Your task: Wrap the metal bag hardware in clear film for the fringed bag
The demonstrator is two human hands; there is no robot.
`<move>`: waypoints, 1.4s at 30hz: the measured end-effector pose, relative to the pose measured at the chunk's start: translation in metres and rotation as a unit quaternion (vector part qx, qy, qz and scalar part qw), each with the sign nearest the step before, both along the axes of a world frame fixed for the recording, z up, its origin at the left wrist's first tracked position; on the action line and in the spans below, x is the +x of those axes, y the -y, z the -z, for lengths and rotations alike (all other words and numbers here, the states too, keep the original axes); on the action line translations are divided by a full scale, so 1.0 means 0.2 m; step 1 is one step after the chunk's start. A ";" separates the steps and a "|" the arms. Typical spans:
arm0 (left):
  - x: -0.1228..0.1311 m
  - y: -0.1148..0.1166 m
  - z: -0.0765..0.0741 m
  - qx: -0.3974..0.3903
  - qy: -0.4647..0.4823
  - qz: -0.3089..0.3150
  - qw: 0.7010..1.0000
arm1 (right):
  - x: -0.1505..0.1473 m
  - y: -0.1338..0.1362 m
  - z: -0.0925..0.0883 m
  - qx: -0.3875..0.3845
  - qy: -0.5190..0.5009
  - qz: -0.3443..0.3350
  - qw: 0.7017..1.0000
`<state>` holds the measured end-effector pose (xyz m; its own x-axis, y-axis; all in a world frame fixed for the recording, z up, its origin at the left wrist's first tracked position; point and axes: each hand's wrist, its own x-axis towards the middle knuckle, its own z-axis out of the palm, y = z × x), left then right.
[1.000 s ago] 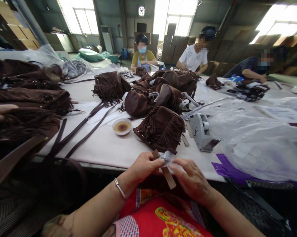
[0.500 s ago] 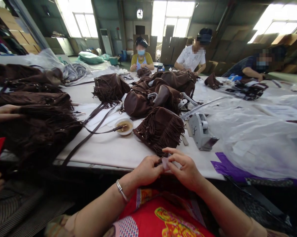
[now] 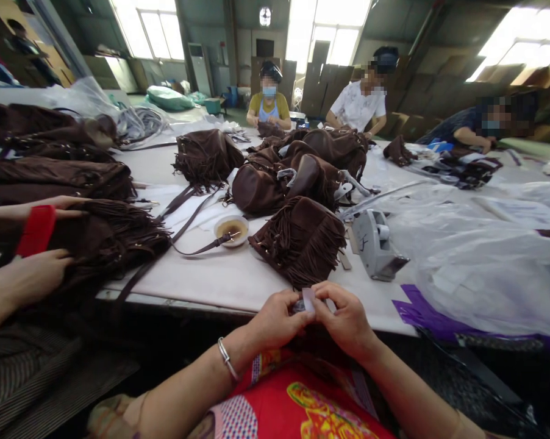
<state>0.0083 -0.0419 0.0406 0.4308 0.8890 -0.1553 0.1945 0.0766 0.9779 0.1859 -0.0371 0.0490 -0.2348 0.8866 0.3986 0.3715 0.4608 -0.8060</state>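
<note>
Seemingly, strip [image 3: 308, 300] pinched in right hand [image 3: 346, 320].

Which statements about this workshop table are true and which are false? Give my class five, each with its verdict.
1. The left hand and the right hand together pinch a small pale piece at the near edge of the table. True.
2. The small bowl holds a blue liquid. False: what is in it looks brown.
3. A brown fringed bag lies on the table just beyond the hands. True.
4. The grey tape dispenser stands to the left of the bowl. False: it stands to the right of the fringed bag.
5. A bracelet sits on the left wrist. True.
</note>
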 end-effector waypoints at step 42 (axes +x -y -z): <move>0.01 0.00 0.05 0.320 -0.061 -0.086 0.941 | 0.08 0.02 0.00 0.092 0.159 -0.055 0.982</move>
<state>0.0109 -0.0422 0.0304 0.2862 0.8720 0.3972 0.3472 -0.4807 0.8052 0.2023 -0.0402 0.0480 -0.4630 0.7690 0.4407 0.5305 0.6387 -0.5573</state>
